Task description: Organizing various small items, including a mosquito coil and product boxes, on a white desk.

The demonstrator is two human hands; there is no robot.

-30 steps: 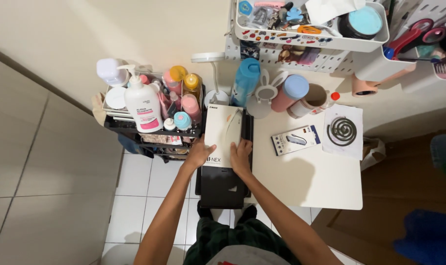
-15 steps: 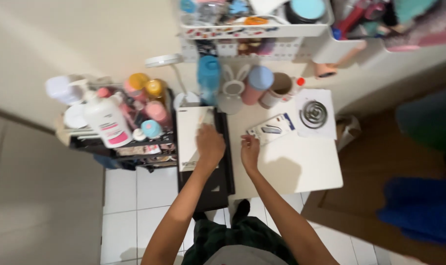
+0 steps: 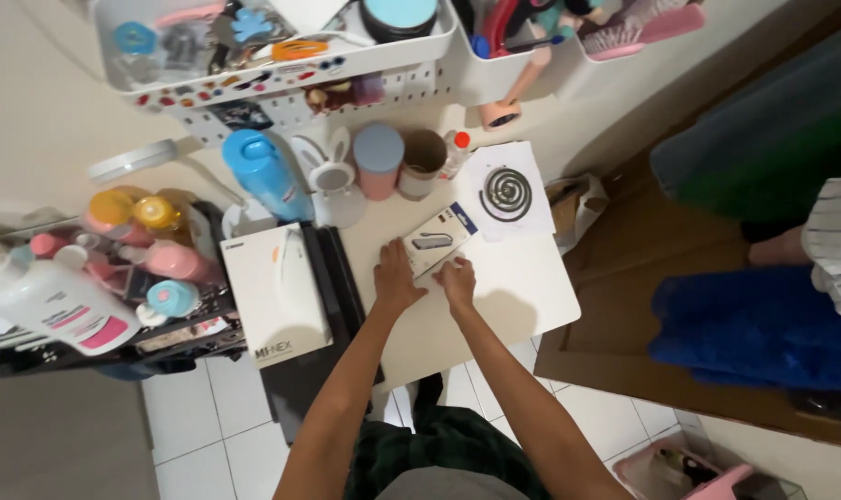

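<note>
**Both hands on the little boxed gadget**

So, both my hands are down on the small white table [image 3: 522, 296], near its middle. My left hand [image 3: 395, 282] lies flat with the fingers spread, touching the near left corner of the small flat white-and-blue retail box with a grey gadget pictured on it [image 3: 436, 241]. My right hand [image 3: 458, 278] sits just beside it with the fingertips on the box's near edge. Neither hand is clenched; whether they actually pinch the box or just press on it, I can't tell.

The box lies tilted, a bit toward the table's far side. Past it, near the far right corner, a dark spiral coil sits on a white sheet of paper [image 3: 505, 190]. Along the far edge stand a tall blue bottle [image 3: 265, 173], a white bunny-eared mirror [image 3: 332, 176], a pink cup with a pale blue lid [image 3: 380, 159] and a brown paper cup [image 3: 422, 159].

At the left edge, a big white cardboard box [image 3: 274, 292] lies on a black case [image 3: 332, 278].
</note>
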